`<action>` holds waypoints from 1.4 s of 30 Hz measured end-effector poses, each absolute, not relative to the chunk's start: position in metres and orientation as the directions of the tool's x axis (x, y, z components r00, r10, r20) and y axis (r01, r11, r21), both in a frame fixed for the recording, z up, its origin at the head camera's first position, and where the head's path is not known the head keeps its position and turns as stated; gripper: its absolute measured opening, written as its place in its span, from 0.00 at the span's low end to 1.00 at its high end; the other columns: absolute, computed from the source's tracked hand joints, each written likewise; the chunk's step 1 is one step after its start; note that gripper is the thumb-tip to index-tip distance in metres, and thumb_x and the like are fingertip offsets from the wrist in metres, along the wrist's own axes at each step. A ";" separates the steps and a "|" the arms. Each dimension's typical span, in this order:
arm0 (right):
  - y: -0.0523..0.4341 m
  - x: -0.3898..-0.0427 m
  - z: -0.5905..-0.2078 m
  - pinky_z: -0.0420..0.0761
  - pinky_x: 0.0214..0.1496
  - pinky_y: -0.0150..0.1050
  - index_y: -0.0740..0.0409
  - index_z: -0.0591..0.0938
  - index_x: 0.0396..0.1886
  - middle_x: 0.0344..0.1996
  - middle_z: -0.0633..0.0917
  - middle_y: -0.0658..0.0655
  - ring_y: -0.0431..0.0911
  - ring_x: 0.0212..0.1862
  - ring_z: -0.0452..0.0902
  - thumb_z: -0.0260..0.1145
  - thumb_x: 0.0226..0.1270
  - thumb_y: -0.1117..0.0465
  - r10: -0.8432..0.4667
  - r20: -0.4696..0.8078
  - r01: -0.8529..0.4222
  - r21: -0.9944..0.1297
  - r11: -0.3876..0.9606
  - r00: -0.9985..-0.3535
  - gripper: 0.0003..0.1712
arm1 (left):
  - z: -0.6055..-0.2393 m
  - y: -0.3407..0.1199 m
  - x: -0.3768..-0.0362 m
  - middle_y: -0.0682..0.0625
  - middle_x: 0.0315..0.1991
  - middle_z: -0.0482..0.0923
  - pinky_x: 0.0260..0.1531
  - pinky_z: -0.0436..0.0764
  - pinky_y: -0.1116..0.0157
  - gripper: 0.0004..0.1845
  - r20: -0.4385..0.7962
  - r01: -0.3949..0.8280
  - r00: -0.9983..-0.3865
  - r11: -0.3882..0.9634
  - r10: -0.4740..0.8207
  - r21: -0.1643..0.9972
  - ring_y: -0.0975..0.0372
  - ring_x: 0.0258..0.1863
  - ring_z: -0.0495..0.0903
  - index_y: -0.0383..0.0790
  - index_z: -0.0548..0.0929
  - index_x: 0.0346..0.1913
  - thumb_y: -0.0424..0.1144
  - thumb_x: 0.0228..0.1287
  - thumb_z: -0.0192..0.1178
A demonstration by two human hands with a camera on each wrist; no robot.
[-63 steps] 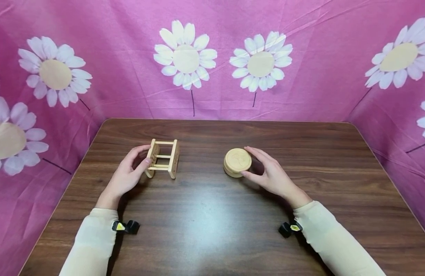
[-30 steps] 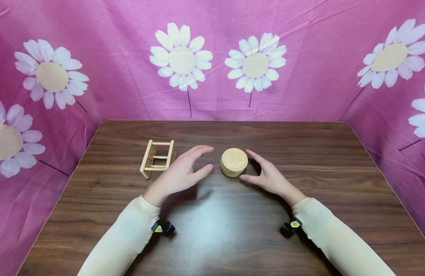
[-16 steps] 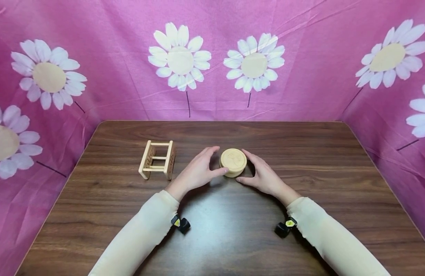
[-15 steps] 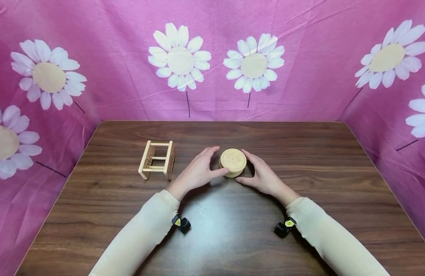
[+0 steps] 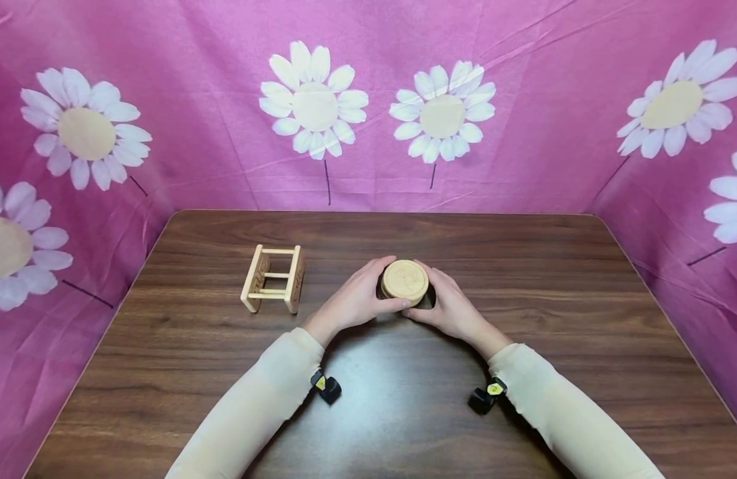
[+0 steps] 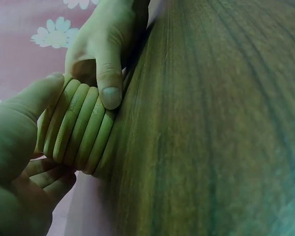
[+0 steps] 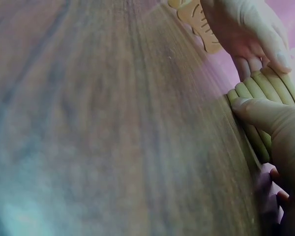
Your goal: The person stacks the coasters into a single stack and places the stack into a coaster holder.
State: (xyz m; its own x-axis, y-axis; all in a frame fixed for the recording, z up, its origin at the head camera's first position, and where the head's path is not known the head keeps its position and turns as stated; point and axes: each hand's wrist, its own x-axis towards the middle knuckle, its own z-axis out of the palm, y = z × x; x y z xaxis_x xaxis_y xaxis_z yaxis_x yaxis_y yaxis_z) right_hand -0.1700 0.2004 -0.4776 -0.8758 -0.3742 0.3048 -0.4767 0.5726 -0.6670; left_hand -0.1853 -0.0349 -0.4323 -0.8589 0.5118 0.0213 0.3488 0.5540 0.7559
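Both hands now wrap the round stack (image 5: 404, 282) of wooden discs. A moment ago the left hand (image 5: 356, 301) was over by the little wooden rack (image 5: 273, 287); it has let go of the rack and slid across to the stack. The right hand (image 5: 449, 307) was already beside the stack and has closed in. So the rack is left alone, and the stack is what the hands are working on.

The stack sits near the middle of the worktop (image 5: 524, 266), a bit toward the far edge. The rack stands apart from it, toward the left edge.

Fingers curl round the far side of the stack and the thumbs press its near side. In the left wrist view, one thumb (image 6: 109, 83) lies across the ridged rims of the discs (image 6: 78, 125). Both wrists come in low over the worktop, angled toward each other.
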 end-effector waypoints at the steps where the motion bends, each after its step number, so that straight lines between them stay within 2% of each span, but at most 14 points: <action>1: 0.200 -0.170 -0.477 0.70 0.76 0.72 0.66 0.71 0.78 0.70 0.80 0.71 0.71 0.71 0.74 0.86 0.54 0.56 -0.371 0.298 -0.469 -0.671 0.574 -0.880 0.54 | -0.433 -0.035 -0.185 0.37 0.77 0.73 0.80 0.71 0.48 0.48 0.021 0.348 -0.859 0.554 0.511 0.756 0.46 0.78 0.72 0.34 0.66 0.81 0.52 0.66 0.77; 5: 0.196 -0.169 -0.474 0.70 0.75 0.74 0.67 0.69 0.79 0.73 0.77 0.73 0.73 0.73 0.72 0.86 0.54 0.55 -0.361 0.255 -0.431 -0.682 0.591 -0.897 0.56 | -0.434 -0.036 -0.186 0.38 0.77 0.72 0.81 0.71 0.48 0.47 0.029 0.352 -0.859 0.547 0.511 0.759 0.47 0.78 0.71 0.36 0.67 0.81 0.51 0.66 0.77; 10: 0.194 -0.169 -0.470 0.74 0.76 0.67 0.64 0.71 0.78 0.70 0.81 0.69 0.67 0.72 0.76 0.85 0.57 0.57 -0.353 0.213 -0.394 -0.696 0.599 -0.911 0.52 | -0.435 -0.037 -0.187 0.38 0.77 0.74 0.81 0.71 0.49 0.46 0.046 0.365 -0.857 0.543 0.513 0.756 0.48 0.78 0.72 0.36 0.68 0.80 0.51 0.66 0.77; 15: 0.194 -0.168 -0.466 0.75 0.77 0.64 0.63 0.74 0.76 0.69 0.82 0.67 0.64 0.72 0.77 0.86 0.57 0.57 -0.337 0.174 -0.359 -0.686 0.633 -0.925 0.49 | -0.434 -0.038 -0.187 0.39 0.77 0.74 0.81 0.71 0.49 0.47 0.030 0.348 -0.864 0.554 0.503 0.756 0.48 0.78 0.72 0.38 0.69 0.80 0.52 0.65 0.78; 26: 0.198 -0.166 -0.458 0.82 0.70 0.63 0.63 0.76 0.73 0.64 0.86 0.66 0.63 0.66 0.82 0.88 0.53 0.55 -0.387 0.214 -0.428 -0.640 0.638 -0.897 0.49 | -0.434 -0.041 -0.184 0.41 0.76 0.76 0.80 0.71 0.50 0.48 0.021 0.312 -0.866 0.508 0.499 0.803 0.50 0.77 0.74 0.36 0.69 0.80 0.52 0.64 0.79; 33: 0.201 -0.166 -0.453 0.83 0.70 0.61 0.64 0.78 0.71 0.61 0.88 0.64 0.61 0.64 0.84 0.88 0.50 0.56 -0.395 0.257 -0.462 -0.638 0.616 -0.882 0.49 | -0.434 -0.045 -0.183 0.38 0.74 0.77 0.76 0.77 0.53 0.46 0.015 0.243 -0.875 0.413 0.484 0.878 0.50 0.71 0.81 0.33 0.68 0.80 0.45 0.65 0.79; 38: 0.202 -0.165 -0.449 0.82 0.69 0.59 0.64 0.80 0.70 0.59 0.89 0.61 0.58 0.62 0.85 0.89 0.48 0.57 -0.378 0.291 -0.471 -0.661 0.584 -0.879 0.48 | -0.432 -0.047 -0.181 0.35 0.73 0.77 0.70 0.83 0.56 0.44 0.006 0.168 -0.882 0.301 0.472 0.939 0.46 0.67 0.83 0.29 0.67 0.80 0.39 0.67 0.77; 40: 0.201 -0.164 -0.448 0.82 0.70 0.56 0.64 0.80 0.69 0.59 0.89 0.61 0.57 0.63 0.85 0.90 0.48 0.58 -0.364 0.301 -0.466 -0.677 0.570 -0.882 0.48 | -0.431 -0.048 -0.181 0.33 0.74 0.75 0.68 0.84 0.58 0.43 0.001 0.128 -0.883 0.238 0.469 0.963 0.44 0.67 0.82 0.27 0.66 0.80 0.36 0.68 0.76; 42: 0.200 -0.164 -0.447 0.81 0.72 0.48 0.64 0.80 0.69 0.60 0.89 0.61 0.55 0.64 0.84 0.90 0.48 0.59 -0.348 0.307 -0.458 -0.702 0.546 -0.886 0.47 | -0.430 -0.050 -0.181 0.32 0.74 0.74 0.68 0.84 0.58 0.42 -0.002 0.096 -0.886 0.188 0.463 0.977 0.43 0.68 0.82 0.27 0.65 0.80 0.34 0.69 0.74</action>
State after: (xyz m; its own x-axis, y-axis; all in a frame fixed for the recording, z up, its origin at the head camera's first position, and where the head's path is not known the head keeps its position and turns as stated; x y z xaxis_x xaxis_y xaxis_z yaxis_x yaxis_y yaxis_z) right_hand -0.1641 0.1996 -0.4469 -0.8858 -0.3480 0.3070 -0.4576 0.5458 -0.7019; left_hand -0.1806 -0.0502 -0.4303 -0.8865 0.4628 -0.0019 0.0961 0.1880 0.9775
